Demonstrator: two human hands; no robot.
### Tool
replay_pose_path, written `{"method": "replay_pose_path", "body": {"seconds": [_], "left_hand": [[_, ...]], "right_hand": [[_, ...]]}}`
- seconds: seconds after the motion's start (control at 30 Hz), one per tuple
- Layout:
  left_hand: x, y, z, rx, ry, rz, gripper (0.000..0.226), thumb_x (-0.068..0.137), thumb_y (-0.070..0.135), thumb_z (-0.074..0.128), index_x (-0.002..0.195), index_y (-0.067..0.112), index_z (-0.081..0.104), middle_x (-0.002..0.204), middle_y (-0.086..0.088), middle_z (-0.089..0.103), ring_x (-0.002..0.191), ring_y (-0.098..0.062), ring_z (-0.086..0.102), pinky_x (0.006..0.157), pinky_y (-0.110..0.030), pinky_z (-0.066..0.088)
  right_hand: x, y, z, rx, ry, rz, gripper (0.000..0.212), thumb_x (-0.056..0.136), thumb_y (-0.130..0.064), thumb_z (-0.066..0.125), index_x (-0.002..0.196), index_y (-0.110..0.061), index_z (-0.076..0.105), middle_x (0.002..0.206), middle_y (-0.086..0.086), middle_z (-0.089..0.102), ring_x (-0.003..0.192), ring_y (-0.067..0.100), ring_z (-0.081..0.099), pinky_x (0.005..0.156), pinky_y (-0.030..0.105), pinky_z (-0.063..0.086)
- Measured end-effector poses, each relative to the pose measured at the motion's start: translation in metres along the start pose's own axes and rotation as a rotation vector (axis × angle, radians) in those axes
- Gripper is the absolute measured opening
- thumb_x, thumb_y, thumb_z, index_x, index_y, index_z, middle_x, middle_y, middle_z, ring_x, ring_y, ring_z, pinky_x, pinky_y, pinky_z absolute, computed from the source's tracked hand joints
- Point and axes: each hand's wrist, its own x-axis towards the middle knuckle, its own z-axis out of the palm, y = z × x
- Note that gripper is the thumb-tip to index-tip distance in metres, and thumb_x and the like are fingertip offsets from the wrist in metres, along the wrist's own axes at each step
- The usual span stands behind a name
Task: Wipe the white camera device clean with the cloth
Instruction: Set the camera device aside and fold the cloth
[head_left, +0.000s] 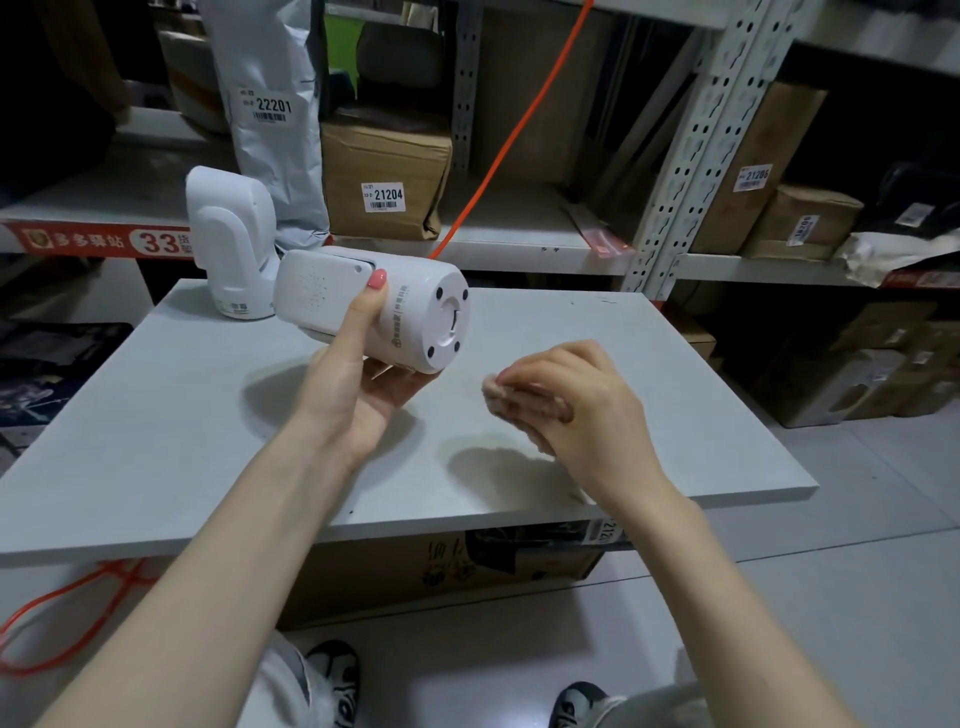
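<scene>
— Table (208, 415)?
— Grey board on a cardboard box (441, 571); metal shelving (691, 156) with labelled parcels behind, an orange cable (519, 130) at twelve o'clock.
— Camera?
— White camera device (374, 306) held above the table, left hand (363, 374) curled round it, thumb on top. Second white camera (231, 244) stands at ten o'clock.
— Cloth?
— Pinkish cloth (498, 395) bunched in the right hand (566, 400) fingers (524, 371), at four o'clock, apart from the device.

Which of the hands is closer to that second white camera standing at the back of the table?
Left. The left hand, holding a white camera device, is just in front of the standing camera. The right hand, bunched around the cloth, is farther right.
</scene>
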Motion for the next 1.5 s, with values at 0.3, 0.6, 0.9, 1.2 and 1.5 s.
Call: {"method": "replay_pose_path", "body": {"seconds": [0.3, 0.6, 0.9, 1.2, 1.5], "left_hand": [[0.003, 0.001, -0.005, 0.047, 0.006, 0.01, 0.033, 0.074, 0.037, 0.069, 0.101, 0.019, 0.062, 0.097, -0.006, 0.065, 0.094, -0.023, 0.063, 0.076, -0.039, 0.059], [0.006, -0.002, -0.004, 0.056, 0.004, 0.015, 0.031, 0.074, 0.037, 0.07, 0.099, 0.021, 0.062, 0.094, -0.005, 0.067, 0.094, -0.023, 0.065, 0.078, -0.041, 0.059], [0.005, -0.002, -0.005, 0.091, 0.016, 0.0, 0.04, 0.072, 0.036, 0.071, 0.107, 0.019, 0.061, 0.097, -0.006, 0.066, 0.095, -0.023, 0.064, 0.085, -0.044, 0.057], [0.008, -0.006, -0.005, 0.167, 0.018, 0.007, 0.028, 0.082, 0.031, 0.068, 0.107, 0.019, 0.062, 0.085, 0.001, 0.069, 0.08, -0.014, 0.066, 0.084, -0.044, 0.057], [0.025, -0.025, -0.006, 0.753, 0.07, 0.346, 0.083, 0.068, 0.027, 0.085, 0.134, 0.013, 0.037, 0.12, 0.002, 0.057, 0.112, -0.015, 0.056, 0.092, -0.031, 0.051]], "right_hand": [[-0.021, 0.009, 0.025, 0.021, -0.349, 0.004, 0.03, 0.086, -0.039, 0.065, 0.114, -0.029, 0.068, 0.116, -0.018, 0.066, 0.116, 0.015, 0.048, 0.088, 0.041, 0.05], [-0.021, 0.015, 0.003, 0.06, -0.506, 0.153, 0.038, 0.084, -0.019, 0.074, 0.119, -0.032, 0.066, 0.114, -0.021, 0.056, 0.11, 0.009, 0.047, 0.092, 0.036, 0.045], [-0.014, 0.005, -0.008, 0.238, -0.537, 0.255, 0.035, 0.08, -0.036, 0.077, 0.113, -0.033, 0.068, 0.113, -0.014, 0.064, 0.11, 0.004, 0.051, 0.095, 0.027, 0.044], [-0.014, 0.004, -0.004, 0.1, -0.615, 0.274, 0.032, 0.084, -0.033, 0.073, 0.116, -0.03, 0.066, 0.108, -0.015, 0.059, 0.105, 0.006, 0.051, 0.092, 0.03, 0.045], [0.001, -0.006, -0.002, 0.351, -0.161, 0.438, 0.033, 0.094, -0.034, 0.059, 0.126, -0.028, 0.06, 0.122, -0.012, 0.061, 0.119, 0.004, 0.052, 0.104, 0.03, 0.042]]}}
